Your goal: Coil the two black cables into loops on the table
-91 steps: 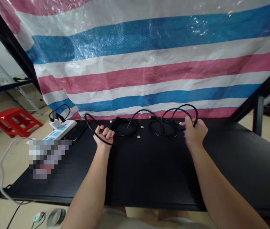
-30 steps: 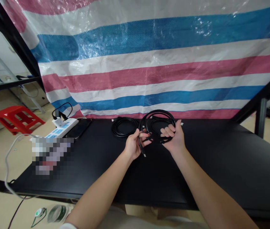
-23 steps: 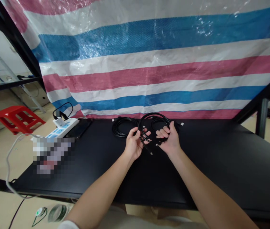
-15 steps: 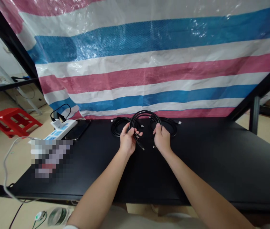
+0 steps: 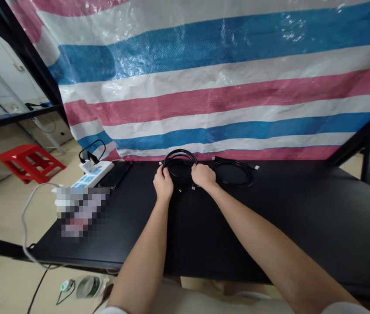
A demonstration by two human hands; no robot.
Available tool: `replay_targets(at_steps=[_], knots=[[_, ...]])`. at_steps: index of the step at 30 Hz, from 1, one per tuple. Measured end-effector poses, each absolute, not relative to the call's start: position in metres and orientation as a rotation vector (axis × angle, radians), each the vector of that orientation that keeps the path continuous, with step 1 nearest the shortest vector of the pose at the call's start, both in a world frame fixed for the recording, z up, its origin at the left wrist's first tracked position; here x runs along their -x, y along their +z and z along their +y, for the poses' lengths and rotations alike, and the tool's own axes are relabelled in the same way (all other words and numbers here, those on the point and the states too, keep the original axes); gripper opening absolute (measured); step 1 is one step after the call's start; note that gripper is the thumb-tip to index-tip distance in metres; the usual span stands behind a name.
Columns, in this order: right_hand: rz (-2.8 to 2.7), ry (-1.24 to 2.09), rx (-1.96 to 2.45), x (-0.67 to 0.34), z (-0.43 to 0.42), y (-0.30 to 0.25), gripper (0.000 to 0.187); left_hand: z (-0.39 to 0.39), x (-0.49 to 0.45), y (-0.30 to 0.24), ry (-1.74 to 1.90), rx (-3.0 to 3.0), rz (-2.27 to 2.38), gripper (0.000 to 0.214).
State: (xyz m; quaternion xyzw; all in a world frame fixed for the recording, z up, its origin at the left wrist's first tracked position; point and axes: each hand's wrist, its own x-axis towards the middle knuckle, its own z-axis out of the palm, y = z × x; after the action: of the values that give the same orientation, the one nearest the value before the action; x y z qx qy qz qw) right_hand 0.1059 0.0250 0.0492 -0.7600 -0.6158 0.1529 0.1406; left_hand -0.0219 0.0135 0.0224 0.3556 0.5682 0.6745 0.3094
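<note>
A coiled black cable point(image 5: 180, 151) is held upright in a loop between both hands, over the far middle of the black table point(image 5: 132, 235). My left hand point(image 5: 163, 182) grips the coil's left side, and my right hand point(image 5: 203, 175) is closed round its right side. Two cable ends with plugs point(image 5: 193, 188) hang below the loop. Behind it lies another black coil, partly hidden, with a pale plug point(image 5: 160, 163) at its left. A separate coiled black cable point(image 5: 232, 173) rests flat to the right of my right hand.
A white power strip point(image 5: 94, 173) with plugs and a dark phone point(image 5: 115, 174) are at the table's left. Nearer lies a pixelated item point(image 5: 82, 213). A striped plastic sheet point(image 5: 204, 102) hangs behind the table. A red stool point(image 5: 31, 163) stands on the floor at left.
Both hands have carried the held cable coil left, away from the right-hand coil and over the left one. The view has turned slightly right.
</note>
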Motion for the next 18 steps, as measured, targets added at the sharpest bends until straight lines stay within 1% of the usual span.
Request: replay_targets(at_steps=[4,5,8,10,12,13,16,18], knots=[[-1.818,0.467,2.188,-0.102,0.036,0.047,0.047,0.017,0.024,0.019,1.628,-0.971,1.634,0.013],[-1.826,0.471,2.188,-0.101,0.038,0.046,0.045,0.016,0.023,0.019,1.597,-0.988,1.654,0.016],[-1.824,0.435,2.201,-0.100,0.039,0.045,0.041,0.012,0.020,0.017,1.593,-1.081,1.670,0.032],[-1.824,0.378,2.201,-0.100,0.038,0.044,0.043,0.008,0.017,0.016,1.615,-1.218,1.668,0.036],[-1.868,0.295,2.139,-0.101,0.036,0.042,0.047,0.004,0.014,0.014,1.548,-1.430,1.628,0.031],[-1.905,0.254,2.086,-0.103,0.035,0.040,0.046,0.004,0.013,0.012,1.477,-1.544,1.579,0.027],[-1.955,0.151,1.944,-0.109,0.032,0.032,0.034,0.005,0.011,0.006,1.271,-1.787,1.406,0.020],[-1.924,0.130,1.879,-0.117,0.032,0.026,0.027,0.008,0.011,0.001,1.193,-1.926,1.375,0.019]])
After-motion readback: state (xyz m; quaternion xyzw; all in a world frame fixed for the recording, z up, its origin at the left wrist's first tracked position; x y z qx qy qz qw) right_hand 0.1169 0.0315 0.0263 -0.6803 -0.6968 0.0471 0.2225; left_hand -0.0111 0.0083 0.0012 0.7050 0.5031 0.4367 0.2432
